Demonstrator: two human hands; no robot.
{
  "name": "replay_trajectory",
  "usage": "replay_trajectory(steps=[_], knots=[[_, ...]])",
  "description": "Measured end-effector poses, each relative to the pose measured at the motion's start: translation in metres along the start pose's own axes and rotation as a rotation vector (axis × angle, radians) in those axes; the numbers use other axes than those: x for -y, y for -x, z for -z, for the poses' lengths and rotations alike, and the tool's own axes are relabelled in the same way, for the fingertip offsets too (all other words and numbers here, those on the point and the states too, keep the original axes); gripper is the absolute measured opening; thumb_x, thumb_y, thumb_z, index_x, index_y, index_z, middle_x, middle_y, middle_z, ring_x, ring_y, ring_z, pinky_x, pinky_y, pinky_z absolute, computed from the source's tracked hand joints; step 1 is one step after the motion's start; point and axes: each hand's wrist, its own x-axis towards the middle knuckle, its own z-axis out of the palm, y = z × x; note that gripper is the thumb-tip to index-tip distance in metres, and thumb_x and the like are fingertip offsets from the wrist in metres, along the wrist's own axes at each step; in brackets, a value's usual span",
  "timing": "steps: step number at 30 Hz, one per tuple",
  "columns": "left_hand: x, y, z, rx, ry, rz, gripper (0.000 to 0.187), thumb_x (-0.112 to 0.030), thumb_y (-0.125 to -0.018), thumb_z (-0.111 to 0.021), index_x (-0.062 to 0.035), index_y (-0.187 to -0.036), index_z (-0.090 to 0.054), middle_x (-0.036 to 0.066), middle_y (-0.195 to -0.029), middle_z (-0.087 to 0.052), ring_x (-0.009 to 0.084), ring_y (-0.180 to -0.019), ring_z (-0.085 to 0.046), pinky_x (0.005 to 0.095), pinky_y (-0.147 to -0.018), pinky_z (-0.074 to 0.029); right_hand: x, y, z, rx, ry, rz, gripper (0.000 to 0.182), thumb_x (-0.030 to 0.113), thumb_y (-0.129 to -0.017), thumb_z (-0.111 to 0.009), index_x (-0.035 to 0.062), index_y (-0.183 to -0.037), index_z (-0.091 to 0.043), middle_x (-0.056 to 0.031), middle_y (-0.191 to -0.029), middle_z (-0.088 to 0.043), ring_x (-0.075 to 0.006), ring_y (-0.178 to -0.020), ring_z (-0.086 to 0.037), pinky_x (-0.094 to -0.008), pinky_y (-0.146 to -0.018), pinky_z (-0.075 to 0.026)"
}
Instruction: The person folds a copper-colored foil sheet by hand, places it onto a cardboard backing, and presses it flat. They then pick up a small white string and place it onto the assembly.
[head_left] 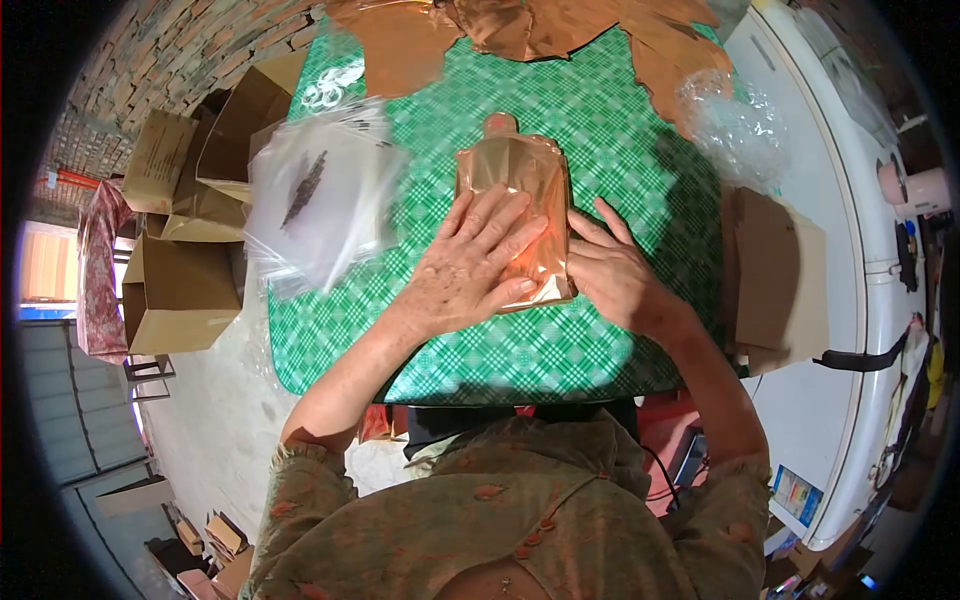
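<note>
A shiny copper-coloured pouch [515,175] with a small neck at its far end lies flat on the green checked tablecloth [600,130]. My left hand [475,265] rests palm down on the pouch's near half, fingers spread and pressing it flat. My right hand [610,270] sits at the pouch's right edge, fingers touching its side. Neither hand grips it.
A stack of clear plastic bags [320,195] lies at the table's left. More copper foil pieces [520,30] are piled at the far edge, crumpled clear plastic [735,125] at far right. Cardboard boxes [185,290] stand on the floor left; brown card [775,275] lies right.
</note>
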Motion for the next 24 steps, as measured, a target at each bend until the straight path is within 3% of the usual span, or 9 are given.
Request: replay_trajectory(steps=[4,7,10,11,15,24], knots=[[0.001,0.001,-0.001,-0.022,0.018,-0.01,0.074,-0.055,-0.108,-0.052,-0.0155,-0.17,-0.038,0.013,-0.177,-0.032,0.0371,-0.166,-0.021,0.0559,-0.136,-0.012,0.003,-0.002,0.001,0.013,0.02,0.003,0.025,0.011,-0.099,-0.057,0.0066,-0.12,-0.071,-0.0083,-0.136,-0.069,-0.0355,-0.157,-0.041,-0.0627,-0.132,-0.015],[0.002,0.001,-0.001,-0.037,0.029,-0.012,0.075,-0.056,-0.108,-0.052,-0.0145,-0.17,-0.038,0.013,-0.177,-0.032,0.0372,-0.165,-0.022,0.0558,-0.136,-0.012,0.008,-0.007,0.012,-0.118,0.024,0.051,0.022,0.01,-0.096,-0.064,0.0054,-0.115,-0.073,-0.0095,-0.132,-0.07,-0.0347,-0.15,-0.049,-0.0584,-0.127,-0.028],[0.001,0.001,-0.001,-0.04,0.021,-0.008,0.076,-0.056,-0.108,-0.052,-0.0141,-0.17,-0.037,0.013,-0.176,-0.033,0.0373,-0.165,-0.022,0.0558,-0.136,-0.013,0.006,-0.005,0.006,-0.316,0.017,0.011,0.022,0.006,-0.089,-0.071,0.0047,-0.111,-0.074,-0.0103,-0.13,-0.07,-0.0321,-0.138,-0.058,-0.0512,-0.117,-0.04],[0.001,0.001,-0.001,-0.04,0.017,-0.007,0.077,-0.056,-0.108,-0.052,-0.0141,-0.17,-0.037,0.013,-0.176,-0.033,0.0374,-0.165,-0.023,0.0559,-0.136,-0.013,0.005,-0.005,0.007,-0.387,0.078,0.025,0.026,0.003,-0.085,-0.076,0.0044,-0.111,-0.075,-0.0082,-0.121,-0.07,-0.0287,-0.118,-0.062,-0.0444,-0.103,-0.047],[0.001,0.001,-0.001,-0.046,0.005,-0.014,0.077,-0.057,-0.107,-0.052,-0.0148,-0.17,-0.037,0.013,-0.176,-0.033,0.0375,-0.165,-0.023,0.0559,-0.136,-0.014,0.006,-0.006,0.01,-0.392,0.084,-0.073,0.021,0.005,-0.086,-0.075,0.0053,-0.106,-0.076,-0.0041,-0.104,-0.064,-0.0266,-0.101,-0.059,-0.042,-0.089,-0.044],[0.0,0.001,-0.001,-0.06,0.006,-0.024,0.075,-0.056,-0.108,-0.052,-0.0159,-0.17,-0.038,0.014,-0.175,-0.034,0.0371,-0.165,-0.024,0.0566,-0.136,-0.013,-0.015,-0.028,0.003,-0.362,0.034,-0.195,0.014,0.014,-0.089,-0.077,0.0101,-0.102,-0.078,-0.0027,-0.102,-0.064,-0.0264,-0.102,-0.058,-0.0429,-0.092,-0.044]])
